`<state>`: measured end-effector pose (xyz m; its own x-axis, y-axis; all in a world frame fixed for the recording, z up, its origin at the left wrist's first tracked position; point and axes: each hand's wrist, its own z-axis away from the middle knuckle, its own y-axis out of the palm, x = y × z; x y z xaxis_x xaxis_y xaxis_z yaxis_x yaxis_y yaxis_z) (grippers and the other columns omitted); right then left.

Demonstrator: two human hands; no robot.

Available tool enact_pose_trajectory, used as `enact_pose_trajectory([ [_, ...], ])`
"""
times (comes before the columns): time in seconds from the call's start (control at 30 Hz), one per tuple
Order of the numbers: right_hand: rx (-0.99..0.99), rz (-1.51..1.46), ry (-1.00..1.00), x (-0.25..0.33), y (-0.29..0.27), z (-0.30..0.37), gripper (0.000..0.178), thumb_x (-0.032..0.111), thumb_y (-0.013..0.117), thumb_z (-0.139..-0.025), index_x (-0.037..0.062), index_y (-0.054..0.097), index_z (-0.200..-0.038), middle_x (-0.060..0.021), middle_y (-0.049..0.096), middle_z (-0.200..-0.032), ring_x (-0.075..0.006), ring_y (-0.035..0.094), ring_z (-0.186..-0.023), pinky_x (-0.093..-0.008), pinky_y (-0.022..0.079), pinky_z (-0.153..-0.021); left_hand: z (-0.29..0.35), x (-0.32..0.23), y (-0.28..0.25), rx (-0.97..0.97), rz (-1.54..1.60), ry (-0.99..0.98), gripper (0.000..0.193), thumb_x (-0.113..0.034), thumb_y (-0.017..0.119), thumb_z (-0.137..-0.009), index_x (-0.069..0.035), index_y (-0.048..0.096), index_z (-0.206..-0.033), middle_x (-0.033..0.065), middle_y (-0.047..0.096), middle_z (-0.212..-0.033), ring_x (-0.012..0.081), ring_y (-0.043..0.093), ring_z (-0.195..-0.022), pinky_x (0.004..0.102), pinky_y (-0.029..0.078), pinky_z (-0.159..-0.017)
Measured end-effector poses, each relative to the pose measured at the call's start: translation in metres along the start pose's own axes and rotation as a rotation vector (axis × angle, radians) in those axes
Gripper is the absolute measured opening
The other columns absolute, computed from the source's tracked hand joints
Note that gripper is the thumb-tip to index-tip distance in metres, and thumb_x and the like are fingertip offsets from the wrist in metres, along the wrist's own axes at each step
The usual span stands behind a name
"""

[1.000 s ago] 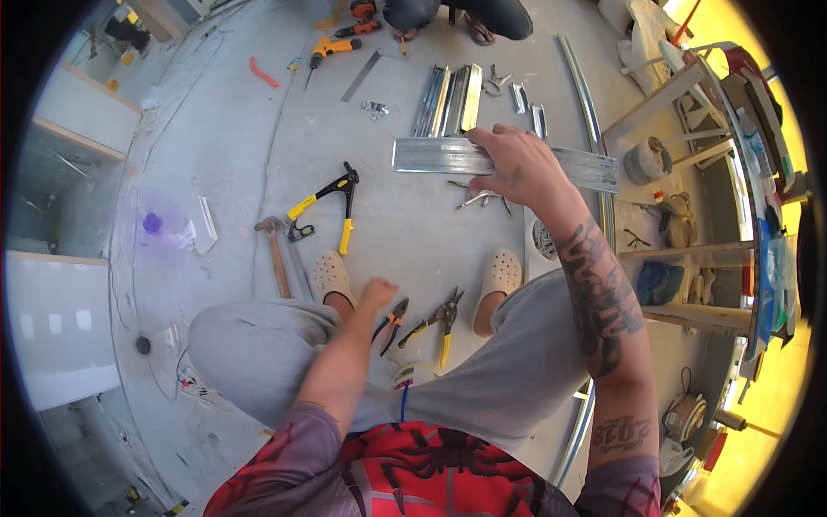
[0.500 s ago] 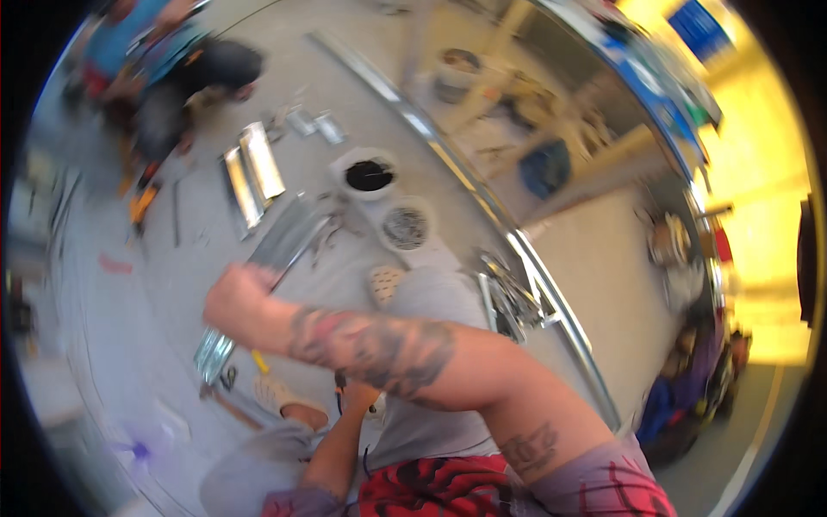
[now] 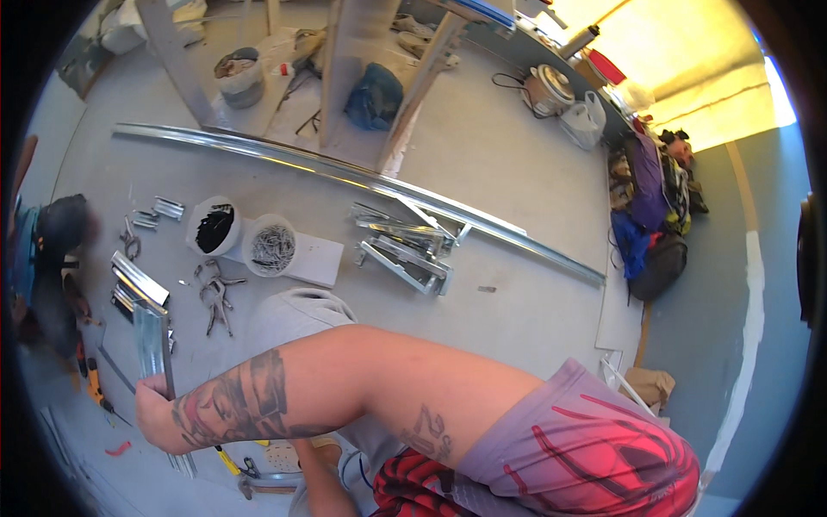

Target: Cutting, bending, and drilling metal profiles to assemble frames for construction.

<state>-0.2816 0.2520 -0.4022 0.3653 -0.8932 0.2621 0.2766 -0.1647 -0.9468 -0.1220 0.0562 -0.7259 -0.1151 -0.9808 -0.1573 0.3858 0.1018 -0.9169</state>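
My right arm reaches across to the left side. The fingers of my right hand (image 3: pixel 157 415) are closed round a shiny galvanized metal channel (image 3: pixel 152 340), which points away from me. Its near end shows below the hand. My left forearm (image 3: pixel 323 482) comes up from the lower edge, and my right arm hides the left hand, so its fingers cannot be seen. Beside my right wrist lies a yellow-and-black tool (image 3: pixel 227 461), partly covered. A hammer (image 3: pixel 267 491) rests on the floor close to my shoe (image 3: pixel 284 457).
Locking clamps (image 3: pixel 215 297), short metal pieces (image 3: pixel 138 280), a bucket of black screws (image 3: pixel 215 228) and one of grey screws (image 3: pixel 273 247) stand ahead. Metal brackets (image 3: pixel 405 250) lie by a long rail (image 3: pixel 345 177). Another person (image 3: pixel 56 267) crouches at left near an orange-and-black tool (image 3: pixel 95 383).
The view has swung to the right, so things ahead appear further left. My right hand remains closed at the metal channel. My left hand, partly visible before, is now hidden behind the right arm.
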Motion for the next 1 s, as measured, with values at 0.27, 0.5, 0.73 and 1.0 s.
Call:
enact_pose_trajectory([
  [0.27, -0.15, -0.059, 0.148, -0.009, -0.022, 0.001, 0.04, 0.017, 0.082, -0.067, 0.0126, 0.071, -0.105, -0.0065, 0.074, -0.09, -0.0291, 0.072, -0.086, -0.0542, 0.054, -0.054, -0.029, 0.038, 0.004, 0.49, -0.307, -0.042, 0.125, -0.064, 0.083, -0.065, 0.002, 0.027, -0.154, 0.0319, 0.015, -0.162, 0.0453, 0.012, -0.152, 0.0614, 0.025, -0.118],
  [0.5, -0.364, -0.181, 0.016, -0.018, -0.035, 0.037, 0.067, 0.033, 0.085, -0.074, 0.0049, 0.051, -0.125, -0.0131, 0.065, -0.108, -0.0289, 0.065, -0.105, -0.0393, 0.05, -0.09, -0.015, 0.024, -0.004, 0.319, -0.278, 0.001, 0.139, -0.069, 0.083, -0.061, 0.001, 0.012, -0.159, 0.0238, 0.02, -0.164, 0.0372, 0.017, -0.153, 0.0618, 0.02, -0.12],
  [0.73, -0.274, 0.04, -0.015, -0.034, -0.044, 0.036, 0.068, 0.034, 0.087, -0.07, 0.0095, 0.054, -0.125, -0.0101, 0.067, -0.107, -0.027, 0.065, -0.108, -0.0403, 0.047, -0.093, -0.026, 0.009, -0.052, 0.335, -0.098, -0.108, 0.085, -0.039, 0.076, -0.072, 0.0, 0.049, -0.142, 0.0226, 0.05, -0.147, 0.0345, 0.049, -0.135, 0.0498, 0.043, -0.109],
  [1.0, -0.447, -0.072, -0.013, -0.052, -0.061, 0.031, 0.057, 0.048, 0.076, -0.082, 0.0084, 0.056, -0.117, -0.0155, 0.066, -0.1, -0.0335, 0.066, -0.099, -0.0452, 0.052, -0.08, 0.013, -0.022, -0.158, 0.237, 0.563, -0.252, 0.039, -0.034, 0.07, -0.073, 0.0, 0.073, -0.093, 0.019, 0.074, -0.091, 0.0312, 0.071, -0.089, 0.0399, 0.056, -0.079],
])
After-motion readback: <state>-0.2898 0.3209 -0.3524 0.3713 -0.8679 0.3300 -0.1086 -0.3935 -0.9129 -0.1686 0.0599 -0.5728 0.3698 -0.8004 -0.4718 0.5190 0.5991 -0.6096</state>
